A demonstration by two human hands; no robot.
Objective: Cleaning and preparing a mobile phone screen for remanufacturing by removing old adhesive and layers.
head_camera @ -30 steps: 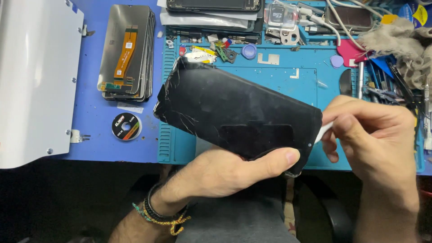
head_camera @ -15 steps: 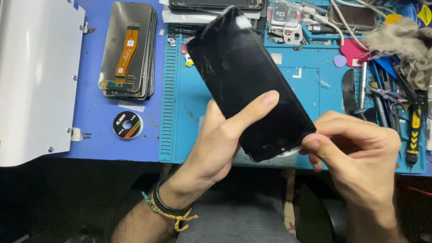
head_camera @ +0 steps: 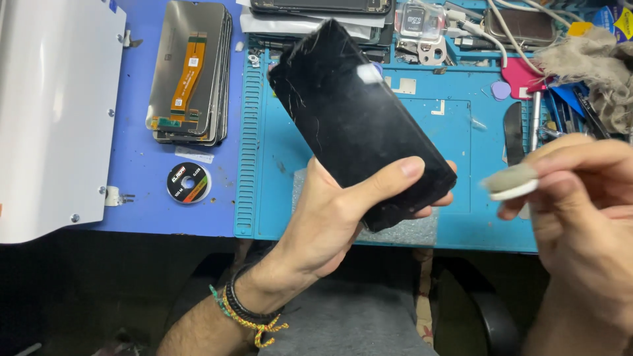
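Observation:
My left hand [head_camera: 330,224] grips the near end of a black phone [head_camera: 356,118] with a cracked, scratched glass face, thumb across the front. The phone tilts up and away over the blue work mat [head_camera: 461,132]. My right hand [head_camera: 580,217] is off to the right of the phone, apart from it, pinching a thin white pick [head_camera: 511,184] with a grey strip on it between thumb and fingers.
A stack of phone screens with orange flex cables [head_camera: 188,72] lies on the blue table at the left, a small black tape roll [head_camera: 188,182] below it. A white panel [head_camera: 53,112] fills the far left. Tools, cables and a rag [head_camera: 593,66] crowd the back right.
The phone has been turned from lying across to pointing away and upright. My right hand has come off the phone's near corner and moved right with the white pick.

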